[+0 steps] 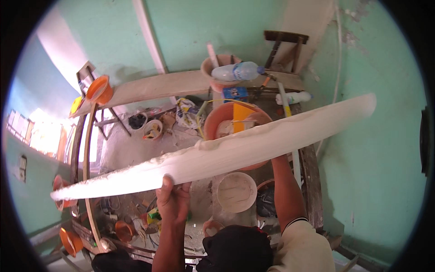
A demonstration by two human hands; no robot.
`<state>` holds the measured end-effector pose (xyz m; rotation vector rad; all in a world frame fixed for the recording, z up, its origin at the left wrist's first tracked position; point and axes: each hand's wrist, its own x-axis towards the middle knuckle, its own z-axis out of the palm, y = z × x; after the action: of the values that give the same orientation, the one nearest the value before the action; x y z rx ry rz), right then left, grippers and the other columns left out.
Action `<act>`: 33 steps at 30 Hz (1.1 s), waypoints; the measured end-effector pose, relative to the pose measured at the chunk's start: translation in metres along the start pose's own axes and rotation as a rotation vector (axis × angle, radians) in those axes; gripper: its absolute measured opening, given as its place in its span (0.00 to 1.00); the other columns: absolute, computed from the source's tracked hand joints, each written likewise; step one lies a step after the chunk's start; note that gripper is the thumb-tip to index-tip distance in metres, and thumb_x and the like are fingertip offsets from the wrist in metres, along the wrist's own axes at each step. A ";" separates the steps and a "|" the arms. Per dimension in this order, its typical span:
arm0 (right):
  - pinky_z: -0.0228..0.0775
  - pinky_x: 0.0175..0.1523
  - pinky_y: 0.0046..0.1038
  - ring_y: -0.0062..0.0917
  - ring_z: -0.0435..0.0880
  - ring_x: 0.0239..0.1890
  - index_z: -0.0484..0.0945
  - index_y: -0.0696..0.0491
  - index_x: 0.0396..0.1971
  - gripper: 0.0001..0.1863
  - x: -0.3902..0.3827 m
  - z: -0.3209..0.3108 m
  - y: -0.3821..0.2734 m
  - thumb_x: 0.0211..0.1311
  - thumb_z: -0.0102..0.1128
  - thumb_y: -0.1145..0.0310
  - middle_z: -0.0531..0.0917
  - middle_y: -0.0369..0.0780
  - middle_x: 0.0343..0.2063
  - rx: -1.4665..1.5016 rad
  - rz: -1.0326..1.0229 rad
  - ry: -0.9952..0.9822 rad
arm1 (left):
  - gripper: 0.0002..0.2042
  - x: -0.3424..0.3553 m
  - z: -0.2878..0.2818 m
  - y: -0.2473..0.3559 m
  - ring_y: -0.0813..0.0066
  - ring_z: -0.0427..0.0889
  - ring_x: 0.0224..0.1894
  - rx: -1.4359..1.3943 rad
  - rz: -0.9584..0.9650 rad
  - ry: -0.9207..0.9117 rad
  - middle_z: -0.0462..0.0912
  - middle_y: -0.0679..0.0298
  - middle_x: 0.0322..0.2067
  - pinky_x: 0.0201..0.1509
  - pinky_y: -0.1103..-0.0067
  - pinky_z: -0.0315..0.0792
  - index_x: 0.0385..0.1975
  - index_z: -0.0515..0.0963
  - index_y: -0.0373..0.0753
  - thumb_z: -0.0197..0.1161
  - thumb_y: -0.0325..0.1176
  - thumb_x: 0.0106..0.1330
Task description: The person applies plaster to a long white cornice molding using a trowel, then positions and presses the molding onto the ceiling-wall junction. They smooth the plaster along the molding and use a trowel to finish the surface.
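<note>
A long white plaster strip spans the view, rising from lower left to upper right. Its face is smooth, and wet-looking lumps line the upper edge. My left hand is closed on its lower edge, thumb in front. My right forearm passes behind the strip, which hides the wrist; my right hand shows above it, closed at an orange flat scraper. The scraper is over a large orange tub that has whitish material inside. Below the strip is a round white bucket with pale residue.
Along the back wall, a plank bench carries an orange bucket and a pale tub holding a plastic bottle. Another bottle lies at right. Debris and small containers litter the floor. A black rounded shape fills the bottom middle.
</note>
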<state>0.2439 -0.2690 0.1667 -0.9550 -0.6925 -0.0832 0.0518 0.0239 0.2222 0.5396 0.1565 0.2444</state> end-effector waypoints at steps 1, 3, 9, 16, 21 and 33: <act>0.69 0.64 0.39 0.34 0.79 0.54 0.81 0.55 0.52 0.19 0.000 0.006 0.002 0.69 0.62 0.58 0.84 0.42 0.47 0.001 0.010 0.009 | 0.31 0.000 -0.001 -0.002 0.58 0.77 0.65 -0.006 -0.008 0.040 0.76 0.56 0.62 0.68 0.59 0.76 0.67 0.64 0.40 0.70 0.34 0.67; 0.70 0.64 0.39 0.34 0.80 0.54 0.81 0.55 0.52 0.18 0.003 0.018 0.012 0.68 0.63 0.60 0.84 0.43 0.47 -0.017 0.036 -0.016 | 0.31 0.003 0.002 0.000 0.58 0.77 0.65 0.007 -0.023 0.035 0.76 0.56 0.62 0.69 0.59 0.76 0.67 0.64 0.40 0.71 0.34 0.67; 0.71 0.62 0.37 0.33 0.82 0.52 0.81 0.57 0.52 0.17 0.005 0.052 0.015 0.67 0.64 0.64 0.85 0.43 0.45 -0.357 0.083 -0.089 | 0.30 0.000 0.003 -0.001 0.59 0.79 0.63 0.015 -0.045 0.050 0.77 0.57 0.61 0.67 0.62 0.78 0.66 0.65 0.40 0.72 0.35 0.66; 0.73 0.59 0.35 0.32 0.84 0.49 0.81 0.59 0.53 0.17 -0.077 0.062 -0.070 0.66 0.66 0.71 0.87 0.44 0.42 -0.982 0.692 0.026 | 0.28 0.021 -0.018 -0.018 0.60 0.77 0.64 0.061 -0.076 0.114 0.75 0.56 0.61 0.68 0.62 0.77 0.64 0.66 0.36 0.70 0.36 0.69; 0.74 0.56 0.34 0.36 0.85 0.50 0.83 0.55 0.52 0.16 -0.171 0.067 -0.096 0.66 0.63 0.70 0.86 0.46 0.45 -0.969 0.906 -0.021 | 0.25 0.042 -0.057 -0.040 0.61 0.77 0.64 0.070 -0.114 0.173 0.75 0.56 0.62 0.71 0.61 0.74 0.64 0.65 0.36 0.66 0.33 0.71; 0.76 0.50 0.44 0.43 0.85 0.47 0.81 0.50 0.47 0.11 -0.194 0.100 -0.069 0.69 0.54 0.66 0.85 0.45 0.41 -1.439 1.141 -0.303 | 0.22 0.059 -0.095 -0.084 0.63 0.75 0.65 0.100 -0.224 0.252 0.75 0.59 0.61 0.72 0.65 0.73 0.64 0.66 0.37 0.63 0.31 0.74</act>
<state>0.0169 -0.2769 0.1423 -2.6629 -0.1623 0.6766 0.1045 0.0166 0.0932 0.5847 0.4733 0.0857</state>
